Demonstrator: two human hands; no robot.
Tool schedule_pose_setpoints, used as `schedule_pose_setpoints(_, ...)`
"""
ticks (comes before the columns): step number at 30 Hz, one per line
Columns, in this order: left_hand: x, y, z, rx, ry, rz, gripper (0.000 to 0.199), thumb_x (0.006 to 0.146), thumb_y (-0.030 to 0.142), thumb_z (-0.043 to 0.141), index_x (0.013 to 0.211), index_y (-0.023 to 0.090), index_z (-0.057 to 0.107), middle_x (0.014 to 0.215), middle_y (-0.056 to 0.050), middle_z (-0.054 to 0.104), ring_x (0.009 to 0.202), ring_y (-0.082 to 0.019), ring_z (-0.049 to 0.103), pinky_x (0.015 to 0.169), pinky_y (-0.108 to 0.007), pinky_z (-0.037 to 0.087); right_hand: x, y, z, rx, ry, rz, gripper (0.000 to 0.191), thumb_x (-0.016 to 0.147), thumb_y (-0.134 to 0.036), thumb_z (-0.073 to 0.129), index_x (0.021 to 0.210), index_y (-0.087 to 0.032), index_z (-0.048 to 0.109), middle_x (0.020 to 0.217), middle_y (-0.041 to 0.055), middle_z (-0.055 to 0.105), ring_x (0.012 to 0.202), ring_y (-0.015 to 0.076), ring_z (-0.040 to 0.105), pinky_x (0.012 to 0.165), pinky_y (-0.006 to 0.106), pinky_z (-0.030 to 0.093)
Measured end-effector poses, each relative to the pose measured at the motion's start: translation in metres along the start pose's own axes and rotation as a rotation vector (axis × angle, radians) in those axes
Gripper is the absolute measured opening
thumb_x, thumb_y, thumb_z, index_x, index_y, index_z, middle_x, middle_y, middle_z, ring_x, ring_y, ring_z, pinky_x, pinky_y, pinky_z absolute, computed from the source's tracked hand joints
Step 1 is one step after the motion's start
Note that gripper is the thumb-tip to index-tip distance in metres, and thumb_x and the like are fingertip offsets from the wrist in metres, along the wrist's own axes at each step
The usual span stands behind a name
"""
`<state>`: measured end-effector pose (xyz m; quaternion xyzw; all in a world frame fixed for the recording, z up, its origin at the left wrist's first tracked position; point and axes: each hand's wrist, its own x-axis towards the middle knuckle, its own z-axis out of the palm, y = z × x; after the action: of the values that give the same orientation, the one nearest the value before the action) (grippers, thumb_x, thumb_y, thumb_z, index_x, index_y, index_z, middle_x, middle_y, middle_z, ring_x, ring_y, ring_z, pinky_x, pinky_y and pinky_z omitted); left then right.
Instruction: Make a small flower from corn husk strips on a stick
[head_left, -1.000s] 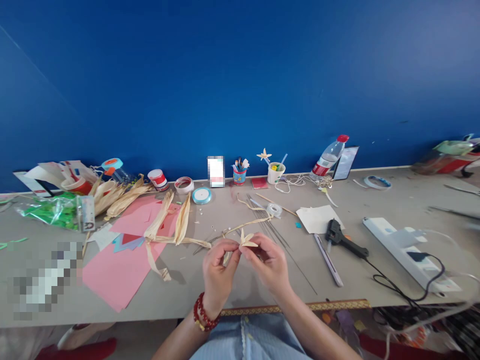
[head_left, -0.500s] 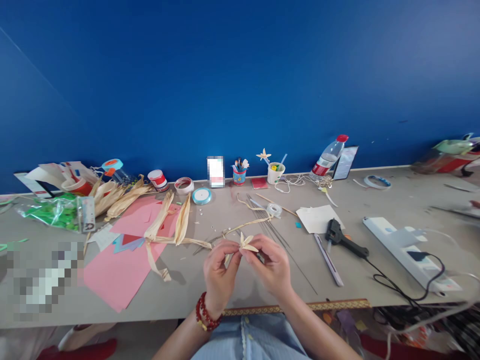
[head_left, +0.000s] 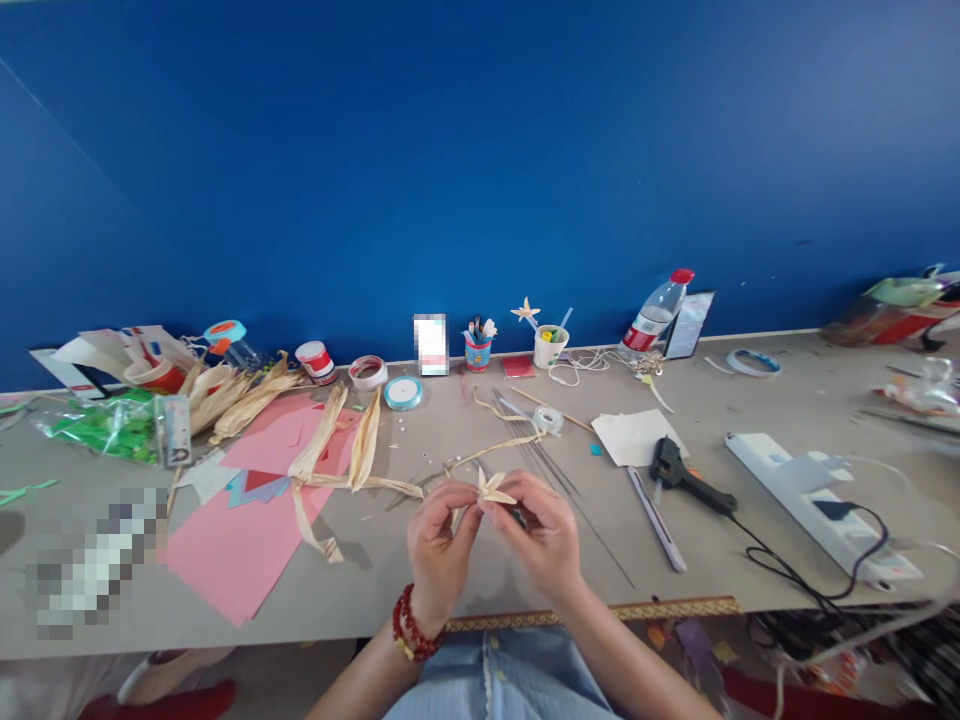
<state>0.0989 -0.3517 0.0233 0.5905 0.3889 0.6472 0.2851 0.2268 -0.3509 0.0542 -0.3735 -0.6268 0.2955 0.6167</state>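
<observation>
A small cream flower of pointed husk petals [head_left: 495, 489] is held between both hands, over the front middle of the table. My left hand [head_left: 444, 535], with a red bead bracelet at its wrist, pinches the flower's left side at the base. My right hand [head_left: 541, 530] grips it from the right, thumb and forefinger together under the petals. The fingertips of the two hands meet there. Behind the hands lie thin wires [head_left: 540, 455] and a strip of husk [head_left: 491, 446]. A similar flower [head_left: 526, 310] stands up by a white cup [head_left: 551, 346].
Dried husks [head_left: 366, 440] and pink paper [head_left: 232, 550] lie on the left. To the right are a glue gun [head_left: 694, 478], a cutter [head_left: 657, 520], white paper [head_left: 637, 437] and a power strip [head_left: 821, 505] with cables. A bottle [head_left: 656, 315] leans near the blue wall [head_left: 480, 180].
The held flower has tilted slightly, while both hands stay almost in place. At the far right edge, a clear plastic item now shows on the table.
</observation>
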Motion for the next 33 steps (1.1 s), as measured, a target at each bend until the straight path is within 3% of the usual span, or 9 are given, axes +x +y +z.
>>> schedule_pose_setpoints(15, -0.007, -0.008, 0.001, -0.3, -0.001, -0.374, 0.009, 0.08, 0.028, 0.075, 0.081, 0.019, 0.073, 0.083, -0.004, 0.071, 0.08, -0.018, 0.065, 0.076, -0.028, 0.051, 0.001, 0.002, -0.002, 0.012, -0.06, 0.136, 0.011, 0.085, -0.02, 0.065, 0.074, -0.019, 0.063, 0.072, 0.0016, 0.059, 0.063, 0.0136, 0.054, 0.054, 0.023, 0.043)
schedule_pose_setpoints(18, -0.005, -0.007, 0.001, -0.403, -0.002, -0.475, 0.011, 0.077, 0.028, 0.078, 0.081, 0.019, 0.073, 0.081, -0.003, 0.069, 0.078, -0.016, 0.063, 0.076, -0.026, 0.05, -0.001, 0.007, -0.005, 0.031, -0.083, 0.178, 0.004, 0.085, -0.022, 0.067, 0.083, -0.019, 0.067, 0.079, 0.0025, 0.061, 0.064, 0.0132, 0.056, 0.054, 0.023, 0.044)
schedule_pose_setpoints(23, 0.0, -0.003, 0.0, -0.576, 0.068, -0.622, 0.014, 0.071, 0.026, 0.082, 0.075, 0.019, 0.071, 0.086, -0.001, 0.066, 0.087, -0.015, 0.061, 0.084, -0.026, 0.048, -0.01, 0.013, -0.005, -0.003, -0.08, 0.198, 0.006, 0.091, -0.025, 0.062, 0.092, -0.02, 0.065, 0.087, 0.0043, 0.062, 0.072, 0.0151, 0.06, 0.063, 0.025, 0.049)
schedule_pose_setpoints(27, 0.004, 0.001, 0.0, -0.636, 0.073, -0.682, 0.012, 0.07, 0.024, 0.083, 0.072, 0.019, 0.071, 0.09, -0.001, 0.065, 0.088, -0.015, 0.061, 0.086, -0.027, 0.048, -0.014, 0.012, -0.004, -0.076, -0.162, 0.16, 0.006, 0.092, -0.024, 0.059, 0.093, -0.02, 0.063, 0.088, 0.0045, 0.066, 0.077, 0.0168, 0.061, 0.073, 0.029, 0.05)
schedule_pose_setpoints(33, 0.006, -0.001, -0.006, -0.71, 0.006, -0.746, 0.014, 0.071, 0.024, 0.082, 0.081, 0.019, 0.074, 0.091, -0.004, 0.071, 0.088, -0.017, 0.064, 0.088, -0.032, 0.049, -0.016, 0.016, 0.0, -0.057, -0.195, 0.259, 0.014, 0.093, -0.028, 0.058, 0.085, -0.019, 0.064, 0.079, 0.0033, 0.067, 0.072, 0.0163, 0.062, 0.065, 0.026, 0.047)
